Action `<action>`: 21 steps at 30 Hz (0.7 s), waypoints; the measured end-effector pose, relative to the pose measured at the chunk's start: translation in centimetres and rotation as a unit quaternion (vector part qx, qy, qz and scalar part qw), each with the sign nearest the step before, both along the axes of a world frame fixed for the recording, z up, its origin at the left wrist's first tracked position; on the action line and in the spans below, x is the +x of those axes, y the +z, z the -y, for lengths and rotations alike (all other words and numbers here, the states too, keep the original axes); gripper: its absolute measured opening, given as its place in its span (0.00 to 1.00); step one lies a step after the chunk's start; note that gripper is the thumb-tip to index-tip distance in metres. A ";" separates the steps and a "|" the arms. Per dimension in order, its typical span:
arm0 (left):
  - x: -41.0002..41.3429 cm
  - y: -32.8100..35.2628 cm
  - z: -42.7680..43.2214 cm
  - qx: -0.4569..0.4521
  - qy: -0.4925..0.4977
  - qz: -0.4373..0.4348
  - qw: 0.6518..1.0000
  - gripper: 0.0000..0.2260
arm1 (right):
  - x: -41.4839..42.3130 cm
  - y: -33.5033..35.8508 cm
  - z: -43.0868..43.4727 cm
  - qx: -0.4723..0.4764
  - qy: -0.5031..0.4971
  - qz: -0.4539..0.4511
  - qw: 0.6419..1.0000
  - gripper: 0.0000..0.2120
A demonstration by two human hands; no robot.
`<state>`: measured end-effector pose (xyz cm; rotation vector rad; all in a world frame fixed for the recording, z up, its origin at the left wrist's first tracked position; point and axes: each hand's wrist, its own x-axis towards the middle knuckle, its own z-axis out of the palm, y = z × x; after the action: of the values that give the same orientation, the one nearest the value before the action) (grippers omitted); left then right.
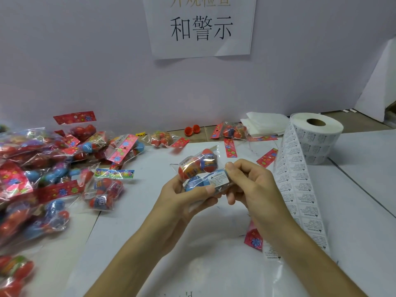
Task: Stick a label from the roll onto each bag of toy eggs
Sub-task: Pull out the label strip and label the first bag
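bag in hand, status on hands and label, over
Left hand grips bag. Right hand pinches bag at warning label, label on the film. Label strip from roll runs beside right wrist, nothing blocking.

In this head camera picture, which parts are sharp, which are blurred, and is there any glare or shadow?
Head view: the held bag and its warning label are sharp, with the heading legible; the pile of bags at the left edge is smeared; its plastic shows white glints; a soft shadow lies on the table beneath the forearms.
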<state>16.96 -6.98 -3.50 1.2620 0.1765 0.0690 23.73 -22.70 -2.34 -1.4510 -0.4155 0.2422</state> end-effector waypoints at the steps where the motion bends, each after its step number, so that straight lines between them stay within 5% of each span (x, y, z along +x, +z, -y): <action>1: 0.1 -0.2 -0.1 -0.014 -0.002 -0.001 1.000 0.28 | 0.1 -0.1 -0.1 -0.002 -0.004 -0.008 1.000 0.14; 8: 0.4 -0.3 0.3 -0.056 -0.025 -0.014 0.998 0.27 | 0.1 -0.1 0.0 -0.028 -0.019 0.032 0.999 0.13; 13: 1.1 0.0 0.4 -0.050 0.073 -0.063 0.994 0.31 | 0.0 -0.6 -0.2 -0.084 -0.026 0.074 0.993 0.04; 21: 0.5 -0.5 -0.2 -0.029 0.107 -0.045 0.993 0.28 | -0.1 -0.5 -0.3 -0.090 0.002 0.048 0.995 0.05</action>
<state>17.49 -6.78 -3.98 1.1850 0.3889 0.1918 23.67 -22.41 -2.87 -1.6435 -0.4842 0.2193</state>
